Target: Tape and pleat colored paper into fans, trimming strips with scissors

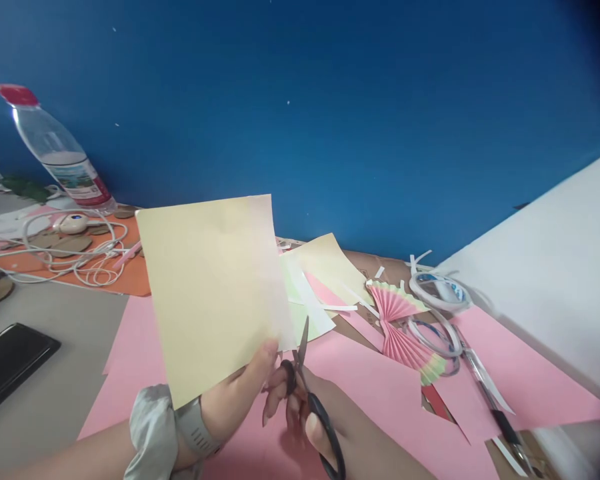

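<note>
A pale yellow sheet of paper (210,287) stands upright, its lower right edge pinched by my left hand (245,393), which wears a watch band and a grey scrunchie at the wrist. My right hand (330,413) has its fingers in the handles of black scissors (303,367). The scissor blades are parted and point up beside the sheet's lower right corner. Pink paper (370,373) lies beneath both hands. Right of them is a pink and green pleated paper fan (400,320).
Tape rolls (440,291), a pen (505,427) and paper scraps (330,267) lie at the right. A bottle (75,167), white cables (100,260) and a black phone (15,360) are at the left. A blue wall (330,120) rises behind.
</note>
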`<action>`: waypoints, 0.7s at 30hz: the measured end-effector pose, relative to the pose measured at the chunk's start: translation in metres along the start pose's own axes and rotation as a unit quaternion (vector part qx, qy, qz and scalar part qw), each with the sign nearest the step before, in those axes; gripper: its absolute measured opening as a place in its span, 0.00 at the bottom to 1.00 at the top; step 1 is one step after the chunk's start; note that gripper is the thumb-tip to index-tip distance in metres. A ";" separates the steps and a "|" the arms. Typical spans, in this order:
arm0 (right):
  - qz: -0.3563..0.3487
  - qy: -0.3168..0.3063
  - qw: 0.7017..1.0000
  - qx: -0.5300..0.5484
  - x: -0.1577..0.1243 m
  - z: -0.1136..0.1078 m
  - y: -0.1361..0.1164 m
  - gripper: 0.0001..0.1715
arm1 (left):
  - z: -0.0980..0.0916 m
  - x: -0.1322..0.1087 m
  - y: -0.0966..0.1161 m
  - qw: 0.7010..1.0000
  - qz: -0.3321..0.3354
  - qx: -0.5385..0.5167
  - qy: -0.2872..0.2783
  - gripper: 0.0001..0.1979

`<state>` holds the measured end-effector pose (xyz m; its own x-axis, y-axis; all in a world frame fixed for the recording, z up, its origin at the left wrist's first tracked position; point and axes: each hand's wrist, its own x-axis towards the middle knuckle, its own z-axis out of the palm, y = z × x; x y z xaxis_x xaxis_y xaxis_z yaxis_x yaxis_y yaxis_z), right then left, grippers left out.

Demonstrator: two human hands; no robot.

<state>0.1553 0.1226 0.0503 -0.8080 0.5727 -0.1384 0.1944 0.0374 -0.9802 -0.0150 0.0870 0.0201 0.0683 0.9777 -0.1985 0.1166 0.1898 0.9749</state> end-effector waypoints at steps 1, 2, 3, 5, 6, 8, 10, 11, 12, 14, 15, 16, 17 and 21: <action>0.007 -0.002 1.000 -0.006 0.000 -0.001 -0.003 0.27 | 0.001 0.000 0.000 1.000 0.001 -0.006 -0.008 0.29; 0.012 -0.003 1.000 -0.011 0.000 -0.001 -0.004 0.25 | 0.001 0.001 0.000 1.000 0.003 -0.010 -0.014 0.29; 0.015 0.000 1.000 -0.017 0.001 0.000 -0.003 0.24 | 0.002 0.001 -0.001 1.000 0.005 -0.012 -0.016 0.28; 0.017 0.001 1.000 -0.024 0.004 0.003 0.003 0.25 | 0.003 0.002 -0.002 1.000 0.011 -0.014 -0.018 0.28; 0.017 0.002 1.000 -0.024 0.005 0.005 0.007 0.26 | 0.003 0.003 -0.003 1.000 0.013 -0.014 -0.017 0.27; 0.019 0.003 1.000 -0.015 0.006 0.007 0.013 0.31 | 0.003 0.003 -0.005 1.000 0.016 -0.011 -0.019 0.27; 0.021 0.004 1.000 -0.006 0.006 0.007 0.015 0.35 | 0.002 0.002 -0.006 1.000 0.016 -0.007 -0.025 0.27; 0.021 0.004 1.000 -0.002 0.005 0.006 0.013 0.36 | 0.002 0.002 -0.005 1.000 0.016 -0.005 -0.025 0.27; 0.020 -0.001 1.000 0.000 0.004 0.005 0.010 0.36 | 0.001 0.001 -0.005 1.000 0.015 -0.003 -0.027 0.27; 0.020 -0.018 1.000 0.006 0.002 0.003 0.003 0.34 | 0.001 -0.001 -0.001 1.000 0.014 0.009 -0.012 0.27; 0.023 -0.022 0.999 0.011 0.000 0.001 0.000 0.32 | 0.000 -0.002 0.001 1.000 0.014 0.017 0.001 0.27; 0.026 -0.018 0.999 0.017 0.000 0.001 -0.003 0.31 | 0.000 -0.003 0.004 0.999 0.013 0.026 0.013 0.26; 0.027 -0.007 0.999 0.023 -0.001 0.000 -0.004 0.29 | 0.000 -0.005 0.006 0.999 0.013 0.034 0.027 0.26; 0.050 0.020 0.998 0.046 0.000 0.000 0.000 0.25 | -0.002 -0.007 0.010 0.996 0.002 0.053 0.070 0.27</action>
<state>0.1554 0.1222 0.0501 -0.7640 0.6018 -0.2325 0.2203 -0.0954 -0.9708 -0.0163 0.0825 0.0315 -0.0684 0.9829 -0.1711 0.2203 0.1822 0.9583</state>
